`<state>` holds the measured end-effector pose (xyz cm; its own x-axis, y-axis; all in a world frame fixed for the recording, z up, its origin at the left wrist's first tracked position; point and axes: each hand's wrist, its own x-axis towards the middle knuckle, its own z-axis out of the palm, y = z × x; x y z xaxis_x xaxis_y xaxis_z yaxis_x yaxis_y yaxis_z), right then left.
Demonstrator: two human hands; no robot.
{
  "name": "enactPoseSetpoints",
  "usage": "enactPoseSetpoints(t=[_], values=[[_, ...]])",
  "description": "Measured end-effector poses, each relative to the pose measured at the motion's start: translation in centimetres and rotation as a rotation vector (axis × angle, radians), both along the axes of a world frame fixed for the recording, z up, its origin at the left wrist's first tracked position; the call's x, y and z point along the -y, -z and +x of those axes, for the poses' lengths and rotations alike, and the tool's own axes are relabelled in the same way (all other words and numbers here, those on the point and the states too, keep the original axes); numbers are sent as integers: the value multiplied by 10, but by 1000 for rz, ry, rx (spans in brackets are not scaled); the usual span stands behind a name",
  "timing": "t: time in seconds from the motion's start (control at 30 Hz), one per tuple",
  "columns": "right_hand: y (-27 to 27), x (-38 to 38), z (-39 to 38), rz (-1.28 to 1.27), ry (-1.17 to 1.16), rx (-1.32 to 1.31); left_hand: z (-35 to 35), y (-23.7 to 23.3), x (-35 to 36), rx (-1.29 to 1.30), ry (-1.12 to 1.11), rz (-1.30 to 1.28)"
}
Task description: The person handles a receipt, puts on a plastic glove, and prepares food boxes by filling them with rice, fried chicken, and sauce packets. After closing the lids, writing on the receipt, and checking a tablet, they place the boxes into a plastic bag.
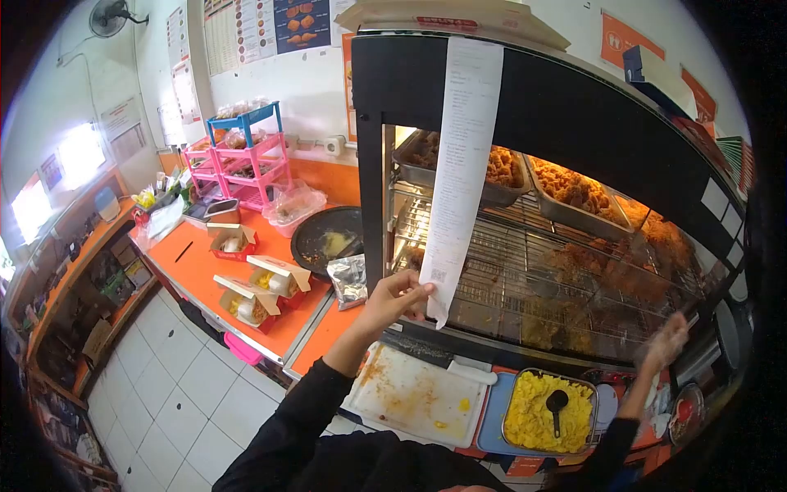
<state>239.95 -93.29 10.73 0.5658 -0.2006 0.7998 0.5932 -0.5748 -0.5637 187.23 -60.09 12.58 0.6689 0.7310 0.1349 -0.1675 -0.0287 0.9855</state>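
A long printed receipt (464, 156) hangs down the front of the black food warmer (566, 98). My left hand (397, 300) pinches the receipt near its lower end, thumb and fingers closed on the paper. At the far right, my right hand (666, 343) is smeared by motion in front of the warmer's lower corner, so its fingers cannot be made out. Behind the glass, metal trays (566, 215) of fried food stand on wire racks. Below the warmer lies a tray of yellow scrambled egg (525, 422) with a black spoon (557, 403) in it.
A stained white cutting board (410, 402) with a knife (473, 371) lies below my left hand. On the orange counter (193, 283) stand open food boxes (246, 310), a round dark pan (316, 234), a foil bag (348, 283) and a pink rack (254, 168).
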Motion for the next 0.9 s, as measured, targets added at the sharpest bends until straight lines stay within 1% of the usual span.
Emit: enactPoseSetpoints(t=[0.03,0.07,0.1,0.13,0.17,0.2,0.23,0.27,0.3,0.33,0.43,0.47,0.5,0.53,0.57,0.6,0.63,0.67,0.7,0.73,0.77,0.8,0.83,0.9], values=[[12,-25,-42,124,-408,4,-4,3,4,20,-24,-13],[24,-51,-84,276,-802,-47,-11,2,11,38,-38,-31],[-2,-71,-167,153,-865,-491,-19,-1,19,64,-54,-49],[-3,-93,-239,37,-1077,-307,-27,-4,28,90,-71,-69],[6,-103,-282,149,-1468,-825,-36,-4,37,117,-90,-91],[3,-116,-324,-88,-1716,-873,-46,1,45,142,-144,-96],[15,-130,-363,-160,-1836,-900,-57,5,53,148,-184,-71],[30,-147,-399,-53,-2002,-1176,-71,10,61,151,-230,-47],[25,-160,-438,-5,-2008,-1279,-86,17,68,150,-282,-24],[20,-171,-471,42,-2010,-1388,-104,28,74,125,-295,-102],[61,-195,-539,-3,-1962,-1489,-176,50,94,-42,-337,-58],[66,-195,-562,-29,-1942,-1516,-201,72,96,-2,-371,-56],[70,-194,-585,-61,-1922,-1541,-229,94,97,87,-319,-202],[75,-193,-606,-97,-1900,-1567,-254,104,101,122,-333,-313],[78,-192,-626,-285,-1916,-1593,-278,112,106,161,-347,-425],[80,-191,-644,-476,-1926,-1612,-297,113,110,163,-294,-495],[80,-192,-662,-667,-1934,-1618,-315,120,114,122,-281,-555],[72,-193,-680,-921,-1916,-1587,-330,128,118,85,-264,-611],[82,-196,-695,-1019,-1935,-1579,-344,134,120,49,-244,-666],[99,-201,-708,-1112,-1955,-1568,-358,135,116,234,-180,-757],[109,-204,-722,-1199,-1975,-1552,-377,140,111,309,-219,-826],[104,-208,-739,-1202,-1933,-1562,-395,148,106,385,-255,-894],[104,-211,-752,-1232,-1949,-1546,-412,152,99,464,-288,-954],[102,-220,-775,-1293,-1982,-1497,-447,147,84,581,-401,-884]])
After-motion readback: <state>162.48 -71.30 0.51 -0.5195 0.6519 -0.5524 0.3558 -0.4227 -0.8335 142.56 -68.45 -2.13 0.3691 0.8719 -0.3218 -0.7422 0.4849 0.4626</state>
